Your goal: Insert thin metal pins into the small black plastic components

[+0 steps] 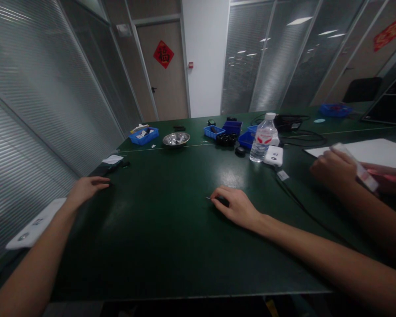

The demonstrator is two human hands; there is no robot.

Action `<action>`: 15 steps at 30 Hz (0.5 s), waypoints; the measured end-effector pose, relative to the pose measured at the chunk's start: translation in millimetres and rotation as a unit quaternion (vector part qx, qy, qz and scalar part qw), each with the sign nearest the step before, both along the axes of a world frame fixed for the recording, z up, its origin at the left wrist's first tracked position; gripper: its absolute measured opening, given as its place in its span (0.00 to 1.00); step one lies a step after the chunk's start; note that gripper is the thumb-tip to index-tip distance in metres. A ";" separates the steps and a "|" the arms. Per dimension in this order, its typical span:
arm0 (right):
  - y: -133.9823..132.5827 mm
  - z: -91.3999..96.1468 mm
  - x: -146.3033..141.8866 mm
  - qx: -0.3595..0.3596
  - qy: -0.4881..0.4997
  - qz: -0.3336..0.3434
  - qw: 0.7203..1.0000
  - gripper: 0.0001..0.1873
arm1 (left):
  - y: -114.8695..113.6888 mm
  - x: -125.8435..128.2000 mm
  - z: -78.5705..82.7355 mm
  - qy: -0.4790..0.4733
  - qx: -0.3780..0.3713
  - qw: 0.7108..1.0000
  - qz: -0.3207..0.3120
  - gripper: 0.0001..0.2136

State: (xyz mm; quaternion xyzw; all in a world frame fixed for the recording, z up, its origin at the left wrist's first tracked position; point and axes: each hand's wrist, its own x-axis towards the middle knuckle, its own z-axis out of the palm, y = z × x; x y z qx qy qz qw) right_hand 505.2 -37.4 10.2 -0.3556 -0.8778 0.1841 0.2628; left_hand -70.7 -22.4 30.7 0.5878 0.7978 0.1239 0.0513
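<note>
My left hand [87, 190] hovers over or rests on the left side of the green table [145, 246], fingers stretched out and nothing plainly in them. Near its fingertips the surface is dark, and contact is hard to judge. My right hand [232, 204] lies in the middle of the table, thumb and fingertips pinched together. A small thin pale piece [208, 198] sticks out to the left from that pinch; its kind is too small to make out. Beyond both hands stands a shiny metal bowl [176, 140] with small pale and dark bits inside.
At the back are a blue basket [144, 136], more blue bins [232, 127] and a water bottle [264, 138]. A white device [273, 156] trails a black cable [303, 209]. On the right, a co-worker's hands [336, 169] hold a white object. A white box [36, 226] lies left.
</note>
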 end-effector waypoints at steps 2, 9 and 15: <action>0.4 -0.6 0.0 -0.001 0.000 0.002 1.000 0.07 | 0.7 0.8 -2.2 -0.002 -0.001 1.000 0.020 0.18; 0.9 -1.3 0.3 0.005 0.003 -0.002 1.000 0.07 | -3.2 9.9 -4.8 -0.001 0.020 0.999 0.037 0.16; 0.2 -0.7 0.5 0.001 0.001 0.003 1.000 0.08 | -5.1 13.5 -3.9 0.031 0.046 0.998 0.026 0.15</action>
